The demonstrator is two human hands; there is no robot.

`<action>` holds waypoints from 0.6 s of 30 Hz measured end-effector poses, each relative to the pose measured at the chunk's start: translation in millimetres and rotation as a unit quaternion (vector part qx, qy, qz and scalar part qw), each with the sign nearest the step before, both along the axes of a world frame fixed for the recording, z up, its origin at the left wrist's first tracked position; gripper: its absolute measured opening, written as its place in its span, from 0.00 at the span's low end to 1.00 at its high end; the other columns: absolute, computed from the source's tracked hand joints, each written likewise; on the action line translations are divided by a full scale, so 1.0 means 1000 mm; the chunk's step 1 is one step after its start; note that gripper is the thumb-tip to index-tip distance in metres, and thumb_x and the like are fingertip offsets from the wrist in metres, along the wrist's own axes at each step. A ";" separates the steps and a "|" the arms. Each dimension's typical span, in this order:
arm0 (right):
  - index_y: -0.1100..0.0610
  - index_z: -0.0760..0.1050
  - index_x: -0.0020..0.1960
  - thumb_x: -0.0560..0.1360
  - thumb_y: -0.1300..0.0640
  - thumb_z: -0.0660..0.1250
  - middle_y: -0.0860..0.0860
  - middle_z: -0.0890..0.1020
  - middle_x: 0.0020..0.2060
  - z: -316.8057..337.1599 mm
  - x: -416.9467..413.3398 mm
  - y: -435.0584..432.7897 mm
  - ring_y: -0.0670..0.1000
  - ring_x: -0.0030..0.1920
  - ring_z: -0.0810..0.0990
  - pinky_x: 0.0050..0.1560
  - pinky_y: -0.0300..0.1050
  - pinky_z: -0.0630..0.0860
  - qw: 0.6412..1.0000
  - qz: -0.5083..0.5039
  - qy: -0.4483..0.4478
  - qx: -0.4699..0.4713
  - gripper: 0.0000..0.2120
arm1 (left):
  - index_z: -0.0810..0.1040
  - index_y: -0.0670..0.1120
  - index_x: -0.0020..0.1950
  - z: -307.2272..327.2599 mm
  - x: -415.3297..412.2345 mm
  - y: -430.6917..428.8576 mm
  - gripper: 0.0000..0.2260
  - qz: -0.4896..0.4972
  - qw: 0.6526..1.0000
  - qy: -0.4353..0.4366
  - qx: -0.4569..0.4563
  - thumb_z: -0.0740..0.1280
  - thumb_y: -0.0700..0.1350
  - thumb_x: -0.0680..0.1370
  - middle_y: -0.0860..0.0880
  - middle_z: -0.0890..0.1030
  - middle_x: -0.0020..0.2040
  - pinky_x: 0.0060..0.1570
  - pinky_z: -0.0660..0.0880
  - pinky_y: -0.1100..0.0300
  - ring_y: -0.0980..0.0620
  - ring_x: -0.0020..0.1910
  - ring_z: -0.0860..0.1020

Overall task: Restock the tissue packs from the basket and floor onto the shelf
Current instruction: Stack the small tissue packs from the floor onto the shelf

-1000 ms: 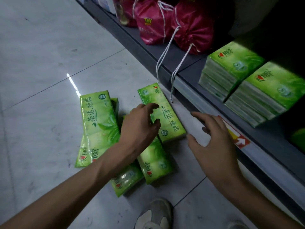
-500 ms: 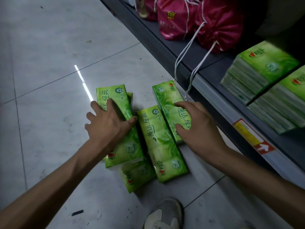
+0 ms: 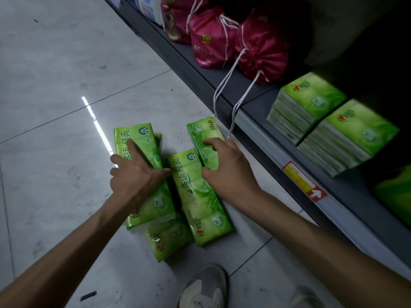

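Both my hands are on packs lying on the pale grey tiled floor (image 3: 55, 85), just beside the foot of the dark grey metal shelf (image 3: 266, 150). My left hand (image 3: 135, 176) spans the left tissue pack (image 3: 144, 138), a long green plastic-wrapped bundle. The forefinger lies straight along its top, the thumb presses one long edge and the other fingers curl over the opposite edge, so I grip it across its width. It rests on a lower tissue pack (image 3: 164, 241) of the same green, which sticks out toward me. My right hand (image 3: 229, 170) clasps the right tissue pack (image 3: 200, 132), fingers hooked over its top and thumb at its near end. Between my hands the middle tissue pack (image 3: 200, 205) lies flat, touching the right one. White drawstring cords (image 3: 214, 105) hang from the shiny pink drawstring bags (image 3: 260, 52) over the shelf lip, down to the right pack's far end. Farther along the shelf sit two shelved stacks of green tissue packs (image 3: 311, 101), and a red and yellow label (image 3: 304, 183) with a white arrow sits on the front rail. My grey and white shoe (image 3: 204, 287) shows at the near edge.
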State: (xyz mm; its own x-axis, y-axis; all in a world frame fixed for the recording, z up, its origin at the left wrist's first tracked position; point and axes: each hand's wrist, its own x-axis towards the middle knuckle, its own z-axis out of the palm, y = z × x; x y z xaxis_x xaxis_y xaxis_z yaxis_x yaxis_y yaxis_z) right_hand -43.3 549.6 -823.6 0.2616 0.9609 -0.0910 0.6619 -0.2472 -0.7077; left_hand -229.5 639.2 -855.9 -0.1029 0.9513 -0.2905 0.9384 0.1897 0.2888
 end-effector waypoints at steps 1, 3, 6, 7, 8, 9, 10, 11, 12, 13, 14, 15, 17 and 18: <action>0.48 0.71 0.74 0.74 0.58 0.72 0.52 0.75 0.64 0.004 0.000 -0.004 0.55 0.65 0.76 0.62 0.49 0.75 1.000 0.003 -0.001 -0.008 0.29 | 0.45 0.53 0.83 0.003 0.000 0.000 0.58 0.005 1.000 -0.007 -0.003 0.79 0.66 0.67 0.33 0.60 0.73 0.61 0.72 0.37 0.25 0.67 0.70; 0.49 0.71 0.74 0.74 0.58 0.72 0.53 0.74 0.65 0.014 0.003 -0.013 0.56 0.66 0.76 0.62 0.49 0.75 0.999 0.013 -0.006 -0.028 0.28 | 0.46 0.53 0.83 0.012 -0.002 0.000 0.58 0.013 1.000 -0.019 -0.017 0.80 0.65 0.66 0.33 0.60 0.74 0.62 0.73 0.36 0.25 0.67 0.71; 0.49 0.71 0.75 0.74 0.58 0.72 0.54 0.75 0.67 0.041 0.011 -0.022 0.57 0.66 0.76 0.61 0.50 0.75 0.998 0.023 -0.004 -0.062 0.30 | 0.46 0.53 0.83 0.036 -0.001 -0.007 0.59 0.015 0.998 -0.041 -0.039 0.80 0.66 0.66 0.33 0.60 0.75 0.62 0.74 0.36 0.25 0.67 0.72; 0.49 0.70 0.75 0.74 0.57 0.72 0.54 0.75 0.67 0.053 0.013 -0.025 0.57 0.66 0.76 0.62 0.50 0.76 0.997 0.022 -0.001 -0.067 0.30 | 0.46 0.53 0.83 0.048 0.001 -0.011 0.58 0.012 0.998 -0.053 -0.043 0.80 0.66 0.66 0.33 0.61 0.75 0.61 0.74 0.37 0.25 0.66 0.73; 0.50 0.70 0.75 0.74 0.57 0.73 0.55 0.75 0.68 0.067 0.016 -0.027 0.57 0.66 0.76 0.62 0.51 0.76 0.997 0.018 0.001 -0.072 0.30 | 0.46 0.52 0.84 0.061 0.005 -0.015 0.58 0.006 0.997 -0.063 -0.047 0.79 0.66 0.67 0.34 0.61 0.75 0.61 0.74 0.38 0.26 0.66 0.74; 0.50 0.70 0.75 0.74 0.56 0.73 0.55 0.76 0.68 0.082 0.018 -0.030 0.57 0.67 0.76 0.63 0.52 0.76 0.997 0.015 0.003 -0.077 0.30 | 0.46 0.52 0.84 0.076 0.009 -0.020 0.57 -0.001 0.996 -0.075 -0.049 0.79 0.66 0.67 0.34 0.61 0.75 0.61 0.74 0.39 0.26 0.65 0.74; 0.51 0.70 0.76 0.75 0.55 0.73 0.55 0.76 0.69 0.097 0.019 -0.032 0.57 0.68 0.76 0.63 0.52 0.76 0.996 0.010 0.006 -0.084 0.31 | 0.47 0.52 0.83 0.091 0.013 -0.025 0.57 -0.010 0.994 -0.093 -0.050 0.79 0.67 0.67 0.34 0.61 0.76 0.62 0.75 0.39 0.27 0.65 0.75; 0.52 0.69 0.76 0.75 0.53 0.73 0.54 0.76 0.70 0.113 0.020 -0.034 0.57 0.68 0.76 0.63 0.51 0.76 0.996 0.003 0.016 -0.092 0.31 | 0.49 0.52 0.83 0.107 0.018 -0.031 0.57 -0.021 0.992 -0.116 -0.051 0.79 0.67 0.65 0.35 0.62 0.75 0.63 0.76 0.38 0.27 0.64 0.75; 0.52 0.69 0.76 0.76 0.52 0.74 0.54 0.76 0.70 0.129 0.019 -0.038 0.56 0.67 0.77 0.61 0.50 0.77 0.994 -0.009 0.041 -0.103 0.31 | 0.51 0.52 0.81 0.125 0.023 -0.036 0.56 -0.032 0.988 -0.141 -0.049 0.79 0.68 0.64 0.36 0.63 0.74 0.63 0.77 0.37 0.28 0.64 0.75; 0.53 0.69 0.76 0.77 0.50 0.73 0.53 0.76 0.69 0.147 0.017 -0.042 0.56 0.66 0.77 0.59 0.49 0.77 0.990 -0.028 0.079 -0.113 0.30 | 0.54 0.51 0.80 0.145 0.029 -0.042 0.54 -0.042 0.984 -0.165 -0.049 0.79 0.67 0.64 0.37 0.65 0.72 0.63 0.77 0.37 0.30 0.63 0.75; 0.54 0.70 0.75 0.77 0.48 0.73 0.54 0.77 0.67 0.165 0.014 -0.047 0.56 0.63 0.78 0.56 0.48 0.76 0.983 -0.049 0.125 -0.122 0.28 | 0.56 0.50 0.79 0.166 0.035 -0.049 0.54 -0.050 0.980 -0.188 -0.050 0.80 0.66 0.63 0.38 0.66 0.71 0.63 0.78 0.38 0.31 0.64 0.75; 0.55 0.72 0.72 0.78 0.47 0.71 0.54 0.79 0.63 0.184 0.011 -0.053 0.56 0.59 0.80 0.53 0.48 0.76 0.973 -0.067 0.178 -0.129 0.25 | 0.58 0.48 0.79 0.189 0.041 -0.056 0.55 -0.053 0.975 -0.211 -0.052 0.80 0.66 0.61 0.38 0.67 0.70 0.63 0.78 0.38 0.33 0.65 0.75; 0.55 0.76 0.63 0.81 0.47 0.68 0.54 0.81 0.50 0.222 0.001 -0.069 0.54 0.48 0.81 0.46 0.47 0.76 0.948 -0.088 0.272 -0.137 0.15 | 0.60 0.46 0.80 0.230 0.051 -0.073 0.61 -0.057 0.967 -0.242 -0.054 0.76 0.69 0.52 0.39 0.70 0.70 0.64 0.78 0.39 0.35 0.66 0.75; 0.56 0.77 0.59 0.81 0.48 0.66 0.53 0.81 0.45 0.237 -0.003 -0.077 0.54 0.44 0.81 0.44 0.46 0.77 0.941 -0.096 0.298 -0.130 0.12 | 0.62 0.46 0.79 0.248 0.054 -0.082 0.63 -0.059 0.965 -0.252 -0.054 0.74 0.69 0.48 0.40 0.72 0.70 0.64 0.78 0.39 0.36 0.66 0.76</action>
State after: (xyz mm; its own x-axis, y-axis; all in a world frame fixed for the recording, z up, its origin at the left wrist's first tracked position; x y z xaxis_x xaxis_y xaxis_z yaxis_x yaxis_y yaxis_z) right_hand -46.4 473.0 -586.7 0.2570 0.8260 -0.5017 0.0919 -0.5377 -0.8381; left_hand -175.2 557.5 -607.6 0.1848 0.9093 -0.3729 0.7016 0.1436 0.6979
